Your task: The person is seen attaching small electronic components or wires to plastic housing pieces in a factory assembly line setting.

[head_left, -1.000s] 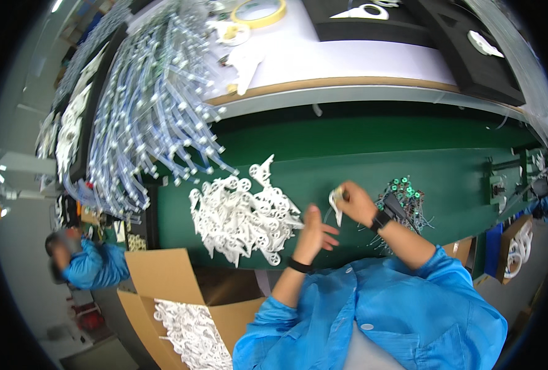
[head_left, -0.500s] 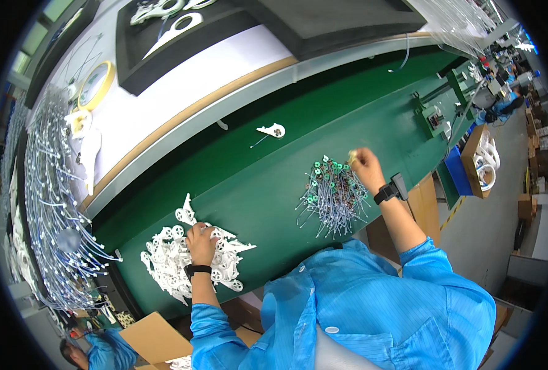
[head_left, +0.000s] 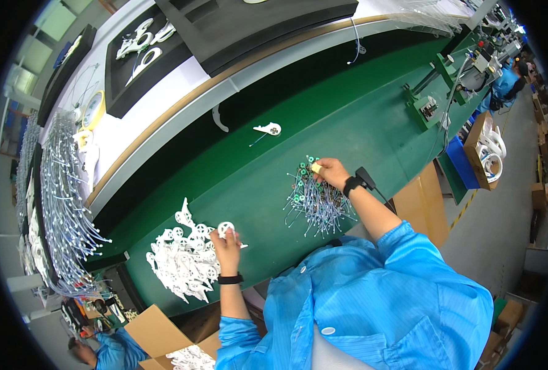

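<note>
My left hand (head_left: 227, 245) pinches a white plastic part (head_left: 226, 228) with a round spoked end, held up at the right edge of a heap of similar white parts (head_left: 184, 262). My right hand (head_left: 329, 172) is over the upper part of a pile of thin blue-grey cables (head_left: 320, 206) with green and brown round ends. Its thumb and forefinger are closed, with something pale yellow at the tips; whether this is a finger cover or a held piece, I cannot tell. Farther back on the green bench lies one white part (head_left: 268, 129) with a short cable.
A raised shelf (head_left: 169, 117) runs along the back with black foam trays (head_left: 116, 92) and a tape roll (head_left: 94, 110). Clear cables (head_left: 70, 203) hang at left. A green bench fixture (head_left: 425, 108) stands at right. Cardboard boxes (head_left: 153, 333) are below; other people work farther off.
My left hand has lifted a white part and moved right, off the heap. My right hand has come to the cable pile's top. The whole view has shifted.
</note>
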`<state>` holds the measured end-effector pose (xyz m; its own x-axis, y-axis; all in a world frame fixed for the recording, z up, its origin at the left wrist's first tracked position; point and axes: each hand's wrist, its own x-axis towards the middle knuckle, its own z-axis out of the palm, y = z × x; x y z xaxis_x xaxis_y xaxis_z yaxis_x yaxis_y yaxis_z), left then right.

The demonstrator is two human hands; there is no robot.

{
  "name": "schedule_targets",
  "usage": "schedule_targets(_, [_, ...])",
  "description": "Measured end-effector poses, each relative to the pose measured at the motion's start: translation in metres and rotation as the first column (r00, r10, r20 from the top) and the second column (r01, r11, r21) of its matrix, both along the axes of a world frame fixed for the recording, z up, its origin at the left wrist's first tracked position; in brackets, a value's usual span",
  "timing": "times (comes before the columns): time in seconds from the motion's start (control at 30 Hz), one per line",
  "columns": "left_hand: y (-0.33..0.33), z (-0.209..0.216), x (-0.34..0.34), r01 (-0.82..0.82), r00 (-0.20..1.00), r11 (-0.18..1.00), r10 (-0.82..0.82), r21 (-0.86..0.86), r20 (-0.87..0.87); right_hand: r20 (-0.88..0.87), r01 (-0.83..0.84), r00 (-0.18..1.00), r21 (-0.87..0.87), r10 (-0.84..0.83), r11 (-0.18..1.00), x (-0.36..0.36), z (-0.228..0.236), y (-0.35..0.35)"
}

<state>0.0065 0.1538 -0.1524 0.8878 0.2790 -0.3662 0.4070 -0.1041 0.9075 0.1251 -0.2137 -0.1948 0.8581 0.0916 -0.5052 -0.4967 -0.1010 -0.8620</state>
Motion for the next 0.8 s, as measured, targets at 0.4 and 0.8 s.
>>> schedule_targets(0.4, [-0.158, 0.075, -0.007, -0.085, 0.976, 0.536, -0.123, -0.84, -0.177, 0.661, -0.235, 0.661, -0.269, 0.356, 0.934, -0.097, 0.133, -0.014])
schedule_targets(0.8, [-0.187, 0.136, -0.009, 0.185, 0.969, 0.863, -0.082, -0.47, 0.231, 0.599, -0.355, 0.761, 0.066, 0.248, 0.932, -0.112, 0.179, 0.006])
